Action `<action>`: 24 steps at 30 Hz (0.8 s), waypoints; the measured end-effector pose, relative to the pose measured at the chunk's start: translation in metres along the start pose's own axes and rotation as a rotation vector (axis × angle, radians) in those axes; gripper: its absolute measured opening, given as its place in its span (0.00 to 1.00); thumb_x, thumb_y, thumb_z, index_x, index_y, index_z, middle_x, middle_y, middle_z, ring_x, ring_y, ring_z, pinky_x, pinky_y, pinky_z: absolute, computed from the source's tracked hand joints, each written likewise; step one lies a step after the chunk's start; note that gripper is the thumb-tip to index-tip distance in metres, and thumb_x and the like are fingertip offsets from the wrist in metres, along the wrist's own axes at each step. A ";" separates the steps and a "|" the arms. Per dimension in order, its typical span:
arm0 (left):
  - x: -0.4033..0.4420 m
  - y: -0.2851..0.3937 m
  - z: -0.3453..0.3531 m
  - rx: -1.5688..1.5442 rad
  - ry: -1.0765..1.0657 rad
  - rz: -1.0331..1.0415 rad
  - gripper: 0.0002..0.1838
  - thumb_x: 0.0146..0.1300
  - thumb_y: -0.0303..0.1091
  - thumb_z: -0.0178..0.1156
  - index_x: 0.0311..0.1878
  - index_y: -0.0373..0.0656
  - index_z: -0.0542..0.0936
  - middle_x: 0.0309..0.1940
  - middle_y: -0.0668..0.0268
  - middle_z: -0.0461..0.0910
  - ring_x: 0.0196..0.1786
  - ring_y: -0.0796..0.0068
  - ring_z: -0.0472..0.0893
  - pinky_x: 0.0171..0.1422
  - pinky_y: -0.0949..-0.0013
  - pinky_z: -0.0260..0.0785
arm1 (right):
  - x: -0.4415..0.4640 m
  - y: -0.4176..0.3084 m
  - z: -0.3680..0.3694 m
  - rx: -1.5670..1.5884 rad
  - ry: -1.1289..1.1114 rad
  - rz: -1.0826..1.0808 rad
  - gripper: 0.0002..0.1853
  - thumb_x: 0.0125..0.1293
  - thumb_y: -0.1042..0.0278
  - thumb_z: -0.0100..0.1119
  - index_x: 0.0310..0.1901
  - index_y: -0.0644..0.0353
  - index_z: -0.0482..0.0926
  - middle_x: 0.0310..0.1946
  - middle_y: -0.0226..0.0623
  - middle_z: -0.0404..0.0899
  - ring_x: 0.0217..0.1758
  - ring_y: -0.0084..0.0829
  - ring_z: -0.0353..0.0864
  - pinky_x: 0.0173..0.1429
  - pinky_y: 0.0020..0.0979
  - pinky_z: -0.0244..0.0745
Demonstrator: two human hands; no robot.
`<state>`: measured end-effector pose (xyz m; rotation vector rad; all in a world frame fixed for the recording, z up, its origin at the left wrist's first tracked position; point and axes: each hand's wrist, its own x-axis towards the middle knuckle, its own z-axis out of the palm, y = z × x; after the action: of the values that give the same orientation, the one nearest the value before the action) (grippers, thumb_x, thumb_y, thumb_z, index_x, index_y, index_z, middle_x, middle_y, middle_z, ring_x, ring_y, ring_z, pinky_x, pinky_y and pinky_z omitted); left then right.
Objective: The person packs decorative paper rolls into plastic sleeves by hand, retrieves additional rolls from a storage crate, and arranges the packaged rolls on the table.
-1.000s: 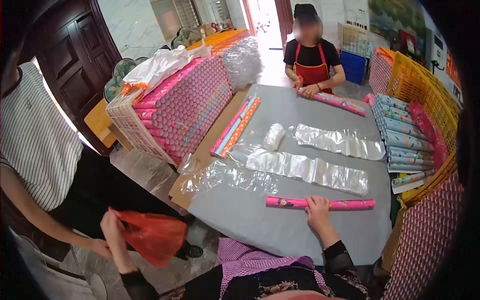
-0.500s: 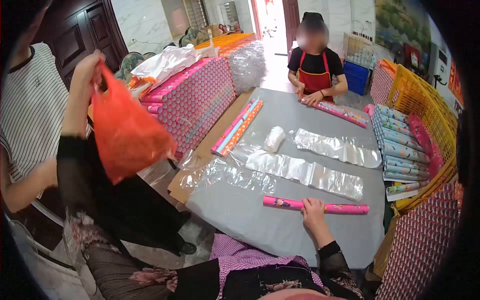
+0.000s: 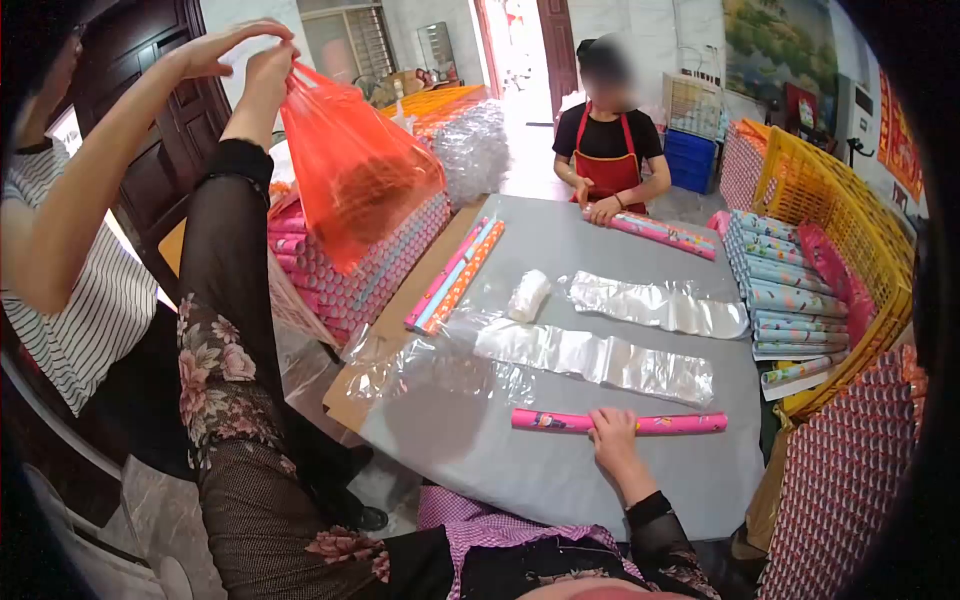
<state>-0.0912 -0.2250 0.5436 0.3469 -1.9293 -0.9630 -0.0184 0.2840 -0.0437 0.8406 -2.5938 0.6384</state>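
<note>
My left hand (image 3: 268, 72) is raised at the upper left, closed on the top of a red plastic bag (image 3: 360, 170), which hangs with something dark inside. A hand of the person in a striped top (image 3: 235, 48) reaches to the same spot beside mine. My right hand (image 3: 614, 435) rests closed around the middle of a pink patterned roll (image 3: 680, 424) lying on the grey table (image 3: 480, 450). Beyond that roll lie flat clear plastic sleeves (image 3: 590, 357) and a small roll of clear plastic (image 3: 529, 296).
Three wrapped rolls (image 3: 458, 277) lie at the table's left edge. Across the table, a person in a red apron (image 3: 603, 165) handles rolls (image 3: 665, 233). Stacked blue rolls (image 3: 790, 285) and a yellow crate (image 3: 845, 200) stand right; a pink roll stack (image 3: 405, 235) is left.
My left hand has lifted the red bag higher and toward the right. The striped-top person's hand has risen to the bag's top. My right hand stays on the pink roll.
</note>
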 end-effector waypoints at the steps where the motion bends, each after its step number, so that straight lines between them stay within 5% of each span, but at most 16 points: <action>1: 0.001 0.000 0.003 0.003 -0.021 -0.060 0.08 0.62 0.36 0.56 0.39 0.44 0.79 0.29 0.64 0.76 0.26 0.73 0.76 0.33 0.62 0.71 | 0.000 0.000 0.000 0.000 0.005 0.003 0.20 0.58 0.66 0.64 0.53 0.55 0.77 0.49 0.36 0.76 0.58 0.38 0.72 0.66 0.49 0.57; 6: 0.019 0.001 -0.002 0.032 -0.403 -0.001 0.11 0.67 0.33 0.51 0.51 0.44 0.75 0.40 0.65 0.75 0.37 0.75 0.77 0.46 0.65 0.72 | 0.001 -0.001 -0.004 0.016 -0.010 -0.001 0.19 0.58 0.67 0.63 0.53 0.55 0.77 0.48 0.36 0.76 0.57 0.38 0.72 0.66 0.49 0.57; 8: 0.038 0.011 -0.021 0.082 -0.786 0.074 0.14 0.69 0.31 0.50 0.56 0.44 0.73 0.44 0.65 0.75 0.42 0.76 0.77 0.51 0.67 0.72 | 0.002 0.001 -0.002 0.023 -0.018 0.004 0.19 0.58 0.67 0.64 0.53 0.55 0.77 0.48 0.36 0.76 0.57 0.39 0.72 0.66 0.49 0.56; 10: 0.064 0.020 -0.048 0.158 -1.374 0.500 0.16 0.71 0.30 0.48 0.61 0.44 0.71 0.48 0.65 0.75 0.46 0.77 0.77 0.56 0.68 0.73 | 0.000 0.000 -0.001 0.034 -0.030 0.021 0.20 0.57 0.67 0.64 0.52 0.56 0.77 0.49 0.37 0.76 0.57 0.39 0.72 0.67 0.49 0.56; 11: 0.077 0.010 -0.048 -0.012 -1.271 0.039 0.17 0.70 0.30 0.51 0.61 0.43 0.71 0.46 0.65 0.76 0.44 0.77 0.78 0.55 0.67 0.74 | 0.001 -0.001 -0.004 0.030 -0.030 0.022 0.20 0.57 0.67 0.64 0.52 0.56 0.77 0.49 0.37 0.76 0.57 0.39 0.72 0.67 0.49 0.56; 12: 0.073 0.008 -0.051 -0.029 -1.150 -0.073 0.17 0.69 0.31 0.50 0.60 0.43 0.72 0.45 0.64 0.76 0.44 0.75 0.78 0.55 0.67 0.74 | 0.001 -0.002 -0.004 0.027 -0.031 0.023 0.20 0.57 0.67 0.64 0.52 0.56 0.77 0.49 0.37 0.76 0.57 0.39 0.72 0.67 0.48 0.56; 21: 0.068 -0.038 -0.115 0.764 0.014 0.324 0.21 0.62 0.42 0.48 0.47 0.38 0.82 0.36 0.52 0.83 0.45 0.56 0.82 0.56 0.61 0.72 | -0.002 0.003 0.005 0.003 0.016 0.004 0.21 0.56 0.67 0.65 0.53 0.55 0.77 0.50 0.36 0.75 0.58 0.38 0.71 0.67 0.49 0.55; 24: 0.076 -0.045 -0.148 0.872 0.480 0.264 0.29 0.65 0.53 0.46 0.52 0.35 0.80 0.50 0.43 0.81 0.57 0.44 0.78 0.64 0.56 0.67 | -0.002 0.005 0.007 0.006 0.001 0.009 0.21 0.56 0.67 0.65 0.53 0.55 0.77 0.50 0.35 0.75 0.58 0.38 0.71 0.67 0.49 0.56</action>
<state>-0.0148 -0.3698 0.5962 0.7170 -1.7775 0.1797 -0.0211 0.2846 -0.0519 0.8313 -2.5974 0.6495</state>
